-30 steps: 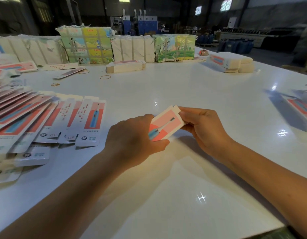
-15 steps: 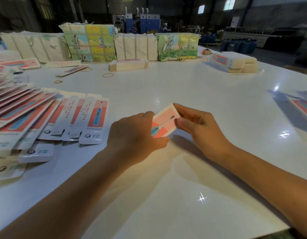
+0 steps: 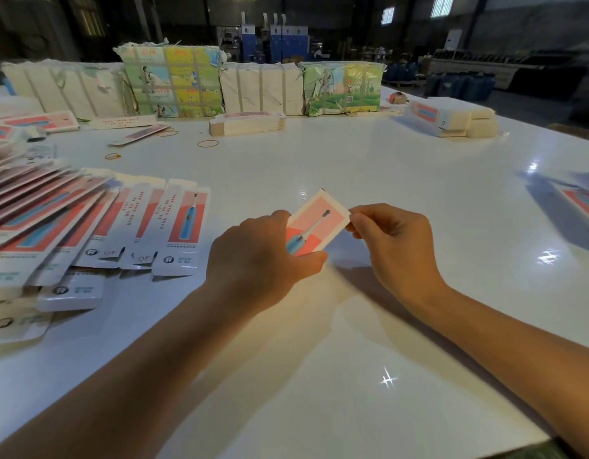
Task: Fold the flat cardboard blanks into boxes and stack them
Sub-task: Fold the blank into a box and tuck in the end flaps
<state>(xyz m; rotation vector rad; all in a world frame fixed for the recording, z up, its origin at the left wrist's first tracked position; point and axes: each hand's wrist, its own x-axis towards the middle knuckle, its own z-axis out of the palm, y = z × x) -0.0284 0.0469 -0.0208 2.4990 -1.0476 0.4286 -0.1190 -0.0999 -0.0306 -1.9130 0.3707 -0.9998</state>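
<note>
Since the earlier frames the right hand [image 3: 390, 241] has slid off the box face and now pinches only its far right corner, fingers curled together on the cardboard, while the box [image 3: 314, 225] has tipped up a little more toward the camera. It is held just above the middle of the table [image 3: 402, 180], nearer the front edge than the back. Its near end is buried in the left hand [image 3: 260, 256], whose fingers wrap over the top and whose thumb clamps from underneath; this looks like a steadying grip, so the right hand can work the end flap, though whether that flap is tucked yet I cannot tell. Fanned flat blanks [image 3: 87, 226] lie along the left edge within easy reach of the left hand, overlapped so one can be peeled off at a time. A small bundle of blanks [image 3: 246, 124] sits toward the back edge, in front of wrapped packs [image 3: 172, 81]. Finished boxes are stacked [image 3: 452, 119] near the back right corner.
</note>
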